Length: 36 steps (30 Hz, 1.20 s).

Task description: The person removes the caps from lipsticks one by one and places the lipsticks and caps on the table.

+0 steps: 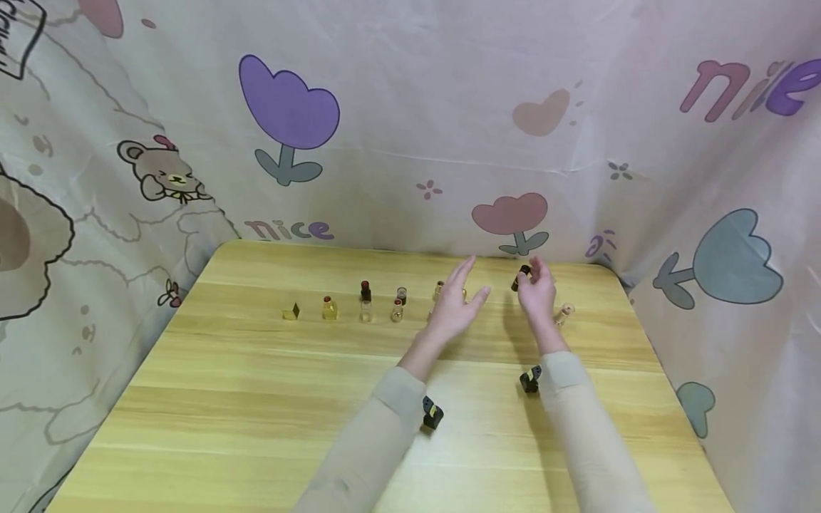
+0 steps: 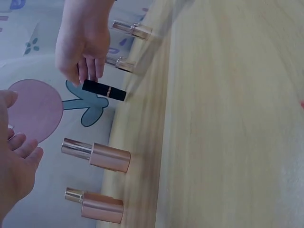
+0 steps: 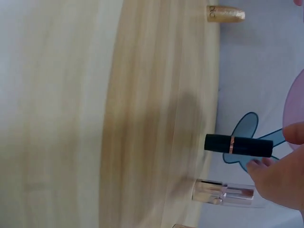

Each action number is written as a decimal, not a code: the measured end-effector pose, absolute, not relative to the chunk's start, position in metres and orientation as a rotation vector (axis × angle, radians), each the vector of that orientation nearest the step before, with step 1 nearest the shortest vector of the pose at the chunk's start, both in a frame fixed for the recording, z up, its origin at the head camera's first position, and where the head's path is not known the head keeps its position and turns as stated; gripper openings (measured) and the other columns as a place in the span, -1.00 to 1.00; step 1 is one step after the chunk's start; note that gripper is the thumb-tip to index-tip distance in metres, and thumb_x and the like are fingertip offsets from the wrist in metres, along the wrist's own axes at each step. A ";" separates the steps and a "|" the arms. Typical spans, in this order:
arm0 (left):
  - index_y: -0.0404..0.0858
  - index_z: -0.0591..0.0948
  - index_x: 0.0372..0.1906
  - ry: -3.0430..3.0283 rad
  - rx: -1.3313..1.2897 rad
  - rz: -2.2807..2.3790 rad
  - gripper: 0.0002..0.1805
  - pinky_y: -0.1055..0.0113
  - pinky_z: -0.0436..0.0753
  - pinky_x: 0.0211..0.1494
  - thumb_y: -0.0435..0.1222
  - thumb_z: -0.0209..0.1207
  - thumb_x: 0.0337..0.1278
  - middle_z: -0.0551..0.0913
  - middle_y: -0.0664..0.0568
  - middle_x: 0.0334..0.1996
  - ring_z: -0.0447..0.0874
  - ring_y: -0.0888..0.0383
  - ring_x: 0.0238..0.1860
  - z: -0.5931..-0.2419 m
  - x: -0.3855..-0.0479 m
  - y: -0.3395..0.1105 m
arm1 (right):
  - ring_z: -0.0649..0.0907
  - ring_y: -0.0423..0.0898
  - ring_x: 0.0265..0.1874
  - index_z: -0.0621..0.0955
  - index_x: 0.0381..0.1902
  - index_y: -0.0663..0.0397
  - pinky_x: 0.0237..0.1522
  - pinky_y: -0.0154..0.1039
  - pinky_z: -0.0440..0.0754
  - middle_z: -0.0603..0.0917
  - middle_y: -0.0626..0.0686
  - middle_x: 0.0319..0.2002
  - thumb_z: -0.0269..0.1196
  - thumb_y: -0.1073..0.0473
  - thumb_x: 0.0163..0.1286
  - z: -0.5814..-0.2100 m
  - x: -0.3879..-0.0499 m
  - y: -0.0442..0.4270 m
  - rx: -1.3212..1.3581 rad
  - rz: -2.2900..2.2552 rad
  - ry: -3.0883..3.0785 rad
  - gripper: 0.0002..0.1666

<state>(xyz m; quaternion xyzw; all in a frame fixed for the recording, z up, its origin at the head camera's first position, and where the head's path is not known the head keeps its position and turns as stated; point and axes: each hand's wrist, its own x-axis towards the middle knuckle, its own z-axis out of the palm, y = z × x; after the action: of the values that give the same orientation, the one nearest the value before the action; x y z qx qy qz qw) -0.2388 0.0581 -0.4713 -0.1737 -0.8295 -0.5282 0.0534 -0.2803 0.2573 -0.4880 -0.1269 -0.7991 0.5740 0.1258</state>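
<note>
A black lipstick-like tube (image 1: 521, 278) with a thin rose-gold band stands upright near the table's back edge. Beside its upper end is my right hand (image 1: 537, 293); in the right wrist view the thumb (image 3: 294, 133) is apart from the tube (image 3: 239, 145), while the fingertips lie next to its top. Whether they touch it, I cannot tell. My left hand (image 1: 451, 306) is raised with fingers spread and holds nothing. Nearest to it in the left wrist view are two pinkish-metallic small bottles (image 2: 110, 156) with narrower tops. My left forearm and hand partly hide bottles in the head view.
Several small cosmetic containers stand leftward along the back, including a yellow bottle (image 1: 330, 308), a black-and-red lipstick (image 1: 365, 290) and a gold folded piece (image 1: 291, 312). A clear tube (image 1: 564, 314) is right of my right hand. A printed curtain (image 1: 398, 107) hangs behind the wooden table (image 1: 256, 399).
</note>
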 end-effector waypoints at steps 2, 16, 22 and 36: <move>-0.02 0.11 0.67 -2.563 -0.544 -1.553 -0.19 -0.05 0.20 0.62 -0.06 0.19 0.49 0.13 0.09 0.65 0.14 -0.02 0.61 -0.472 -0.241 0.062 | 0.33 0.14 0.53 0.14 0.63 0.21 0.55 -0.09 0.34 0.26 0.19 0.59 0.07 0.32 0.59 -0.488 -0.282 0.260 -0.385 1.696 -2.356 -0.27; 0.00 0.07 0.69 -2.773 -0.649 -1.297 -0.13 -0.02 0.33 0.58 -0.02 0.23 0.46 0.08 0.09 0.66 0.18 0.01 0.60 -0.467 -0.257 0.083 | 0.43 0.20 0.44 0.32 0.50 0.34 0.49 -0.03 0.44 0.45 0.34 0.42 0.01 0.34 0.63 -0.492 -0.290 0.267 -0.398 1.750 -2.413 -0.46; -0.09 0.10 0.68 -2.818 -0.681 -1.211 -0.11 0.08 0.30 0.60 -0.06 0.27 0.43 0.11 0.01 0.65 0.18 0.00 0.60 -0.465 -0.267 0.086 | 0.46 0.18 0.42 0.36 0.47 0.33 0.45 -0.04 0.49 0.50 0.31 0.39 0.03 0.33 0.63 -0.493 -0.285 0.263 -0.374 1.742 -2.416 -0.49; -0.23 0.17 0.63 -2.945 -0.771 -0.954 -0.11 0.04 0.47 0.50 -0.14 0.35 0.35 0.22 -0.13 0.60 0.28 -0.05 0.55 -0.459 -0.292 0.095 | 0.53 0.19 0.36 0.38 0.45 0.37 0.40 -0.13 0.55 0.52 0.30 0.37 0.10 0.28 0.63 -0.488 -0.264 0.255 -0.293 1.834 -2.284 -0.47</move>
<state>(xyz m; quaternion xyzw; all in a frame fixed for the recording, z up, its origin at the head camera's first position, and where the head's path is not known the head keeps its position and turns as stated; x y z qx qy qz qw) -0.2920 0.0950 -0.4590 -0.2415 -0.9229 -0.2989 -0.0244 -0.2642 0.2547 -0.4879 -0.0991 -0.7720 0.6200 0.0988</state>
